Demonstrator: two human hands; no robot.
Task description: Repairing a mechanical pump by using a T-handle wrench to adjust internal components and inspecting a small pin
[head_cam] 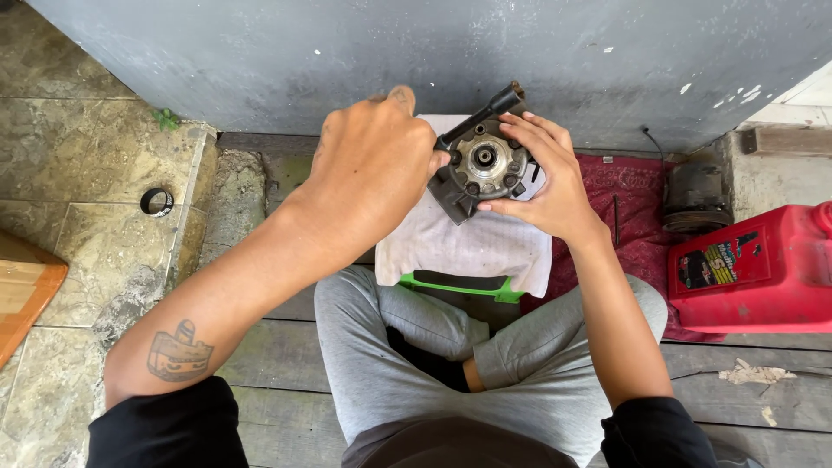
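Left hand (373, 165), wrist bent, fingers closed around the black tool handle (481, 115); right hand (546, 178) cups the round metal hub assembly (482, 160), fingers spread, on a white cloth (464, 247).

A round, grimy metal compressor part (482, 165) sits face-up on a white cloth (464, 247) — bolt holes ringing its shiny central hub. A black-handled tool (481, 115) angles up from its left rim — tilted toward the wall.

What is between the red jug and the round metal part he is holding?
Between the red jug and the round metal part lies a red cloth with a dark round part on it, plus the right hand, seen from the head camera.
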